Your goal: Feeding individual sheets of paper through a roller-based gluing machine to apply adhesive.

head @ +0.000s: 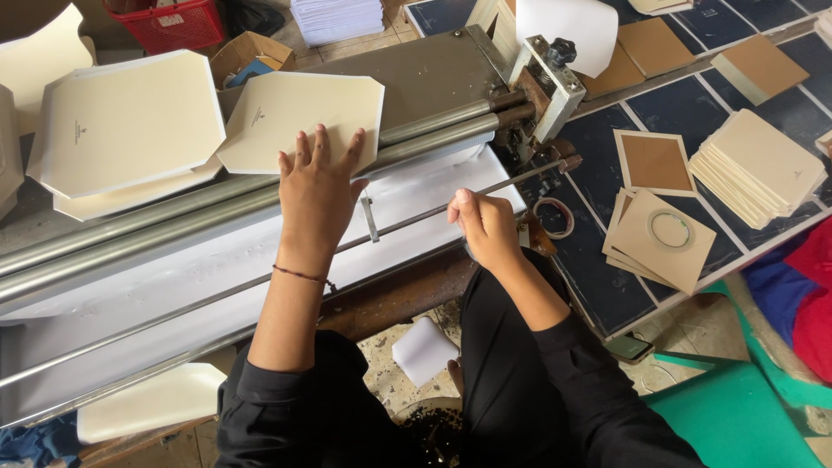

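I'm pressing my left hand (316, 192), fingers spread flat, on the cream cut-corner sheet (299, 117) lying over the rollers (217, 212). My right hand (485, 225) is pinching the thin rod (407, 221). I'm judging square, even pressure matters.

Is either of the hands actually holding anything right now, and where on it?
Left hand lies flat on the cream sheet's near edge, pressing, not gripping. Right hand is closed by the thin metal rod; grip unclear.

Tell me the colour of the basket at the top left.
The basket is red, seen in the head view.
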